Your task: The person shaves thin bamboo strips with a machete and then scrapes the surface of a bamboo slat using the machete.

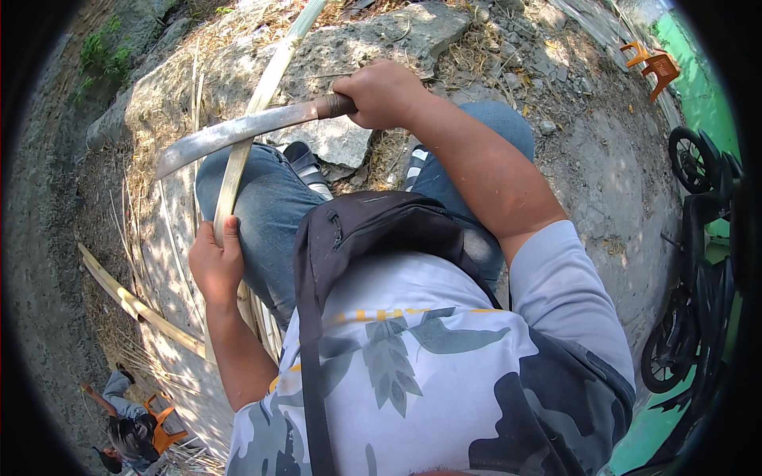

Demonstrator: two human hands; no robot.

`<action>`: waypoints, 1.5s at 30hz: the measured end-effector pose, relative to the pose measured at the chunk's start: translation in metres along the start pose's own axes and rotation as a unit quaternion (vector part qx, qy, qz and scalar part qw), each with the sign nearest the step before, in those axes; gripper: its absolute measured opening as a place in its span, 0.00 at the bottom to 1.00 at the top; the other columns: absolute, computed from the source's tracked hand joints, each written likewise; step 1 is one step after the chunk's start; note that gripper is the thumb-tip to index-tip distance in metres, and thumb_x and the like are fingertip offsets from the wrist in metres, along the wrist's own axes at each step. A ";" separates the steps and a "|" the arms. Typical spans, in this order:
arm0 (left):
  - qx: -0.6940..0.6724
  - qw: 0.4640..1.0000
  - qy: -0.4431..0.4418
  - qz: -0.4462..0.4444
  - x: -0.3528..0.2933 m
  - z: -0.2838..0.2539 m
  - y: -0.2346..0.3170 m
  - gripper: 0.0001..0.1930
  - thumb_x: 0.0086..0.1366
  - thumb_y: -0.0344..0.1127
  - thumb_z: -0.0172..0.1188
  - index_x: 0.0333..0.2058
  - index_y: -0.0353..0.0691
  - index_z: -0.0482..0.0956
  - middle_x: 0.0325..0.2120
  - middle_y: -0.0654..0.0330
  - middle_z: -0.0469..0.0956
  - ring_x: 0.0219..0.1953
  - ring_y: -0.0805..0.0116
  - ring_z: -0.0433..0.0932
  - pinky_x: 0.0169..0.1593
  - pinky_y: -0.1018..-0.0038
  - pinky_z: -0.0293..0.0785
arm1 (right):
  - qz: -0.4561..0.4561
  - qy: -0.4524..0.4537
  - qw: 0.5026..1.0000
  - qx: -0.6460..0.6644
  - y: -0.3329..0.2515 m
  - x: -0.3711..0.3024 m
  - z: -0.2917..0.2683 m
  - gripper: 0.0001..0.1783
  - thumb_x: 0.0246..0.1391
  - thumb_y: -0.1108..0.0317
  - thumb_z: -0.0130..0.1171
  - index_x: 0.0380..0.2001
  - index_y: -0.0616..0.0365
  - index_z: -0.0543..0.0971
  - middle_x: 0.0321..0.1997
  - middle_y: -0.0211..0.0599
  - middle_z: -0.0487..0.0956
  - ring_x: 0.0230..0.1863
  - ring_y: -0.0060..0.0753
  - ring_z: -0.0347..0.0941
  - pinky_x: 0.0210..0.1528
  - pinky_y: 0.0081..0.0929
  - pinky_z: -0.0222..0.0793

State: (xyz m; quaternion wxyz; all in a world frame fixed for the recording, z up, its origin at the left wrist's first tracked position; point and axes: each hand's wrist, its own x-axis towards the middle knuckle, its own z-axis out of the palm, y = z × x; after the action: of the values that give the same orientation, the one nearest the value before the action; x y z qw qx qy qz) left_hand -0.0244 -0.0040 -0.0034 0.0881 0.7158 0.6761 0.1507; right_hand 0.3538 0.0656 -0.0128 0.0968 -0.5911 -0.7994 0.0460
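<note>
My right hand (382, 94) is closed around the dark handle of a machete (238, 131). Its long, slightly curved blade points left and lies across a pale split bamboo strip (266, 87). My left hand (217, 258) grips the lower end of that strip beside my left knee, thumb on top. From there the strip slants up and away, past the blade, to the far edge of the view. Blade and strip cross above my left thigh; whether the edge is cutting into the strip cannot be made out.
A large broken concrete slab (341, 59) lies ahead of my feet. Bamboo lengths (143, 309) rest on the ground at left. A person sits on an orange chair (165, 428) at lower left. At right are another orange chair (657, 67) and a black motorcycle (694, 262).
</note>
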 end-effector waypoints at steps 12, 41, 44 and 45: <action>-0.036 0.998 0.029 0.052 0.001 0.001 -0.002 0.28 0.71 0.58 0.61 0.27 0.35 0.73 0.18 0.47 0.74 0.23 0.44 0.75 0.30 0.57 0.68 | 0.134 0.026 0.987 0.088 0.037 0.002 0.001 0.14 0.53 0.55 0.64 0.41 0.45 0.84 0.37 0.41 0.85 0.43 0.47 0.83 0.46 0.47 0.79; -0.077 0.995 0.018 0.057 -0.001 0.005 -0.012 0.26 0.71 0.55 0.61 0.28 0.35 0.74 0.15 0.51 0.71 0.19 0.52 0.70 0.27 0.60 0.66 | -0.041 0.097 0.994 0.008 0.024 0.008 0.002 0.08 0.43 0.62 0.66 0.29 0.47 0.82 0.27 0.37 0.83 0.32 0.45 0.81 0.46 0.41 0.75; -0.122 0.992 -0.006 0.043 0.002 0.003 -0.007 0.25 0.72 0.55 0.61 0.29 0.35 0.75 0.15 0.53 0.70 0.19 0.58 0.71 0.27 0.63 0.66 | 0.098 0.062 0.983 0.145 0.052 0.005 -0.003 0.09 0.47 0.61 0.66 0.32 0.50 0.83 0.28 0.41 0.83 0.34 0.49 0.81 0.42 0.44 0.76; -0.111 0.993 -0.006 0.045 0.003 0.003 -0.008 0.25 0.72 0.55 0.61 0.30 0.35 0.75 0.15 0.54 0.70 0.19 0.60 0.71 0.27 0.64 0.66 | 0.094 0.071 0.982 0.146 0.049 0.001 0.002 0.10 0.49 0.61 0.66 0.33 0.51 0.83 0.29 0.43 0.83 0.35 0.50 0.82 0.40 0.45 0.76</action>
State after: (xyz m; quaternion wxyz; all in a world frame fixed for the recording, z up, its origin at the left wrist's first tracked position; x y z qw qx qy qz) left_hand -0.0307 -0.0007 -0.0089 0.1643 0.7323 0.6217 0.2241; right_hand 0.3990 0.0809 -0.0241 0.2336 -0.6449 -0.7162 0.1286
